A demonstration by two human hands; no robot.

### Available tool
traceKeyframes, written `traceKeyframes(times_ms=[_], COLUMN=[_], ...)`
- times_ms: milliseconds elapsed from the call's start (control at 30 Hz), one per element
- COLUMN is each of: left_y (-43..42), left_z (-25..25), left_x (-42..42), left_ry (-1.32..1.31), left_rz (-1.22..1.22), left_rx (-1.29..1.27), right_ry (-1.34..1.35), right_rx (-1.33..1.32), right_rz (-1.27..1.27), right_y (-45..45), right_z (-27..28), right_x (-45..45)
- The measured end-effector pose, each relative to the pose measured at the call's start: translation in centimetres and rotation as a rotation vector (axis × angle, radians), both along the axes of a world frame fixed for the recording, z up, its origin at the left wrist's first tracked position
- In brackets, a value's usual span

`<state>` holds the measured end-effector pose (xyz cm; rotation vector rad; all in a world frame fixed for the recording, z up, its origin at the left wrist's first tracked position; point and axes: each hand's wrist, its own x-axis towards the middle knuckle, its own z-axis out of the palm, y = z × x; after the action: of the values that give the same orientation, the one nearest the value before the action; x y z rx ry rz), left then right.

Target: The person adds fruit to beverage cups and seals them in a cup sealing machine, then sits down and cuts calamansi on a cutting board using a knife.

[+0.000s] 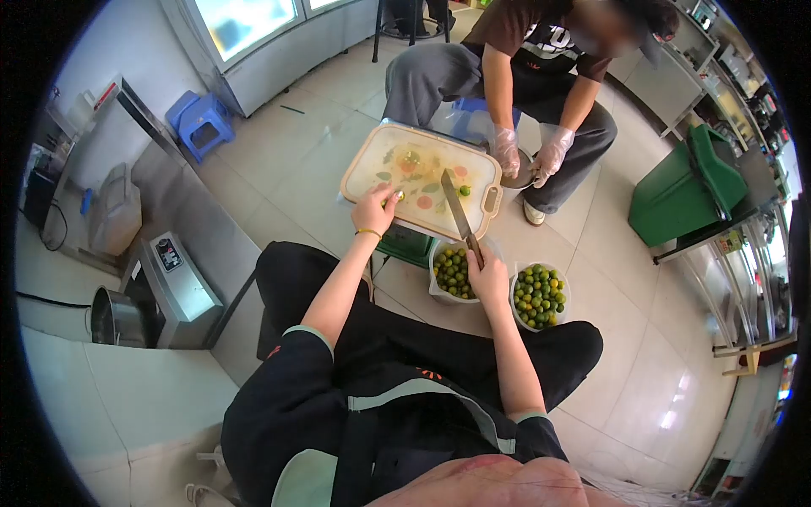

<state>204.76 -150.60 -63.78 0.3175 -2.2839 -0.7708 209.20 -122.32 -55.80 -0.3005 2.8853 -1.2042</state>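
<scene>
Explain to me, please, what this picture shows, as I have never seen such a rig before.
There is no robot here: one camera, worn on a seated person's head, looks forward and down at two bare hands. The right hand holds a knife over a patterned cutting board. The left hand, at the board's near edge, seems to pinch a small green-yellow fruit. Another small green fruit lies by the blade. Below the board stand two tubs of similar fruit. Across from them sits a co-worker in clear gloves.
</scene>
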Motion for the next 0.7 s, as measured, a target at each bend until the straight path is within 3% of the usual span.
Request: traceKeyframes(times_ms=[233,433,700], left_y=[0.3,1.2,1.8], left_z=[2.1,2.9,2.1], left_x=[1.4,1.2,0.4], left_ry=[-0.045,-0.038,0.032], left_rz=[0.076,0.038,0.124], left_rx=[0.009,-0.021,0.144], right_ry=[0.038,0.02,0.041], right_rx=[-0.19,-0.166,-0.106], right_rz=[0.087,0.146,0.161], right_y=[-1.9,-4.2,-5.3], right_z=[-0.2,-1.0,-0.9], right_x=[1.5,2.2,2.2])
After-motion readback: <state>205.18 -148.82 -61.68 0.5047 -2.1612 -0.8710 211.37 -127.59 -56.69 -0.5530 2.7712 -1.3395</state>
